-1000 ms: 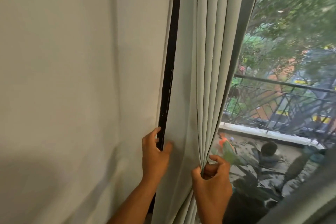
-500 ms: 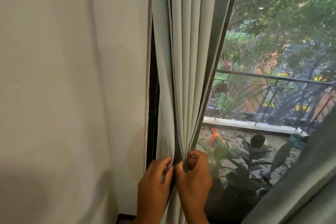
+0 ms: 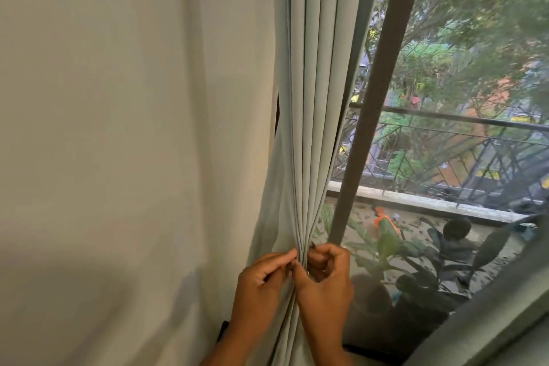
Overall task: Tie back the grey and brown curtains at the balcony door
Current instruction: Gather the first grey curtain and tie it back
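Note:
The grey curtain hangs gathered into tight vertical pleats beside the wall, at the left edge of the balcony door. My left hand pinches the bunched folds from the left, fingers curled. My right hand grips the same bunch from the right, with something small and dark between its fingers that I cannot make out. Both hands meet at the narrowest point of the gather. Another curtain edge crosses the lower right corner. No brown curtain is recognisable.
A plain pale wall fills the left half. A dark door frame bar runs diagonally behind the curtain. Through the glass are potted plants, a balcony railing and trees.
My left hand came off the door frame edge and joined my right hand on the curtain. The pleats are now gathered tighter, and the view has shifted right, uncovering more glass.

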